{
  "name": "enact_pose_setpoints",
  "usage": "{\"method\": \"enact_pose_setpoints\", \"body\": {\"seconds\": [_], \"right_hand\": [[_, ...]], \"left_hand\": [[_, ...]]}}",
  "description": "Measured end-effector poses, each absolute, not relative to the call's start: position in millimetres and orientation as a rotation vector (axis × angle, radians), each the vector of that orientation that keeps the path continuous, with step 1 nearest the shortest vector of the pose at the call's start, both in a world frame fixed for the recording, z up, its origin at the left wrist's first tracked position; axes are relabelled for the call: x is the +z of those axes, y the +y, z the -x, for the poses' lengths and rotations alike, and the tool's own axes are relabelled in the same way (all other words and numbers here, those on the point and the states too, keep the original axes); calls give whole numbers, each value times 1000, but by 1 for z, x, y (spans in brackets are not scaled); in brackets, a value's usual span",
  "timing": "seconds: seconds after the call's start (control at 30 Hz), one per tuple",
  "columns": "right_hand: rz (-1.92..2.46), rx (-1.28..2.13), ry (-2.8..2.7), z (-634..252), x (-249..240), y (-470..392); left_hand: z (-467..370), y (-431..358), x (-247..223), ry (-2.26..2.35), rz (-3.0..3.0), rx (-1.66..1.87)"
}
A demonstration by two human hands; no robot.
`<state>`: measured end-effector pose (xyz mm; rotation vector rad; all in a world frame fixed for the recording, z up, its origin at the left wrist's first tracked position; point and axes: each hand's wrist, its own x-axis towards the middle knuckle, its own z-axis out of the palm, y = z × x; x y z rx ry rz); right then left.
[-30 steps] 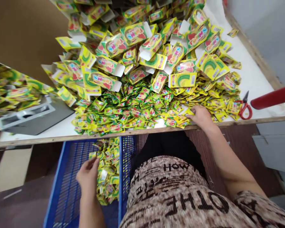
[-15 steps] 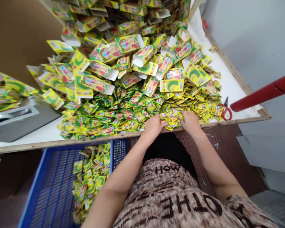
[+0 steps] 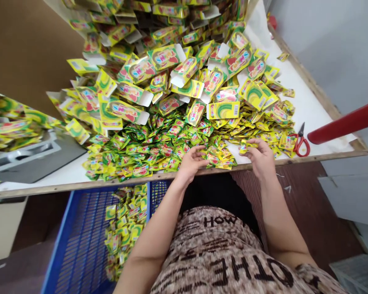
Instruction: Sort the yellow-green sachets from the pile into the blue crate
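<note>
My right hand (image 3: 263, 158) is at the table's front edge, its thumb and fingers pinched on a small yellow candy packet (image 3: 243, 147). To its left, my left hand (image 3: 191, 164) rests at the edge of the heap of green packets (image 3: 162, 143), with thumb and fingers apart. A few yellow-green packets (image 3: 222, 158) lie between my two hands. Behind the heap, many small printed cardboard boxes (image 3: 168, 57) are piled up, several with white end flaps standing out.
Red-handled scissors (image 3: 302, 147) lie at the right, close to a slanting red pole (image 3: 343, 122). A wooden strip (image 3: 325, 156) edges the table. Below it stands a blue basket (image 3: 70, 228) with filled boxes or packets. A grey panel (image 3: 55, 159) lies on the left.
My right hand has moved right and lifted a yellow packet off the table. My left hand has shifted slightly left, its fingers now spread. The view has turned a little.
</note>
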<state>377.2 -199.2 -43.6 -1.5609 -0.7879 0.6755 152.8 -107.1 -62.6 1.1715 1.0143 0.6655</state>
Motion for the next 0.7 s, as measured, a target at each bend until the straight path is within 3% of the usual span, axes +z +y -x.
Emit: {"method": "enact_pose_setpoints", "body": {"seconds": [0.2, 0.43, 0.7], "right_hand": [[1376, 978, -782, -318, -48, -170], [1594, 806, -1107, -318, -89, -157], [1776, 734, -1357, -338, -78, -154]], "left_hand": [[-157, -108, -71, 1210, -1556, 645], [-174, -106, -88, 1227, -1679, 694], [-184, -99, -83, 1016, -1272, 666]]}}
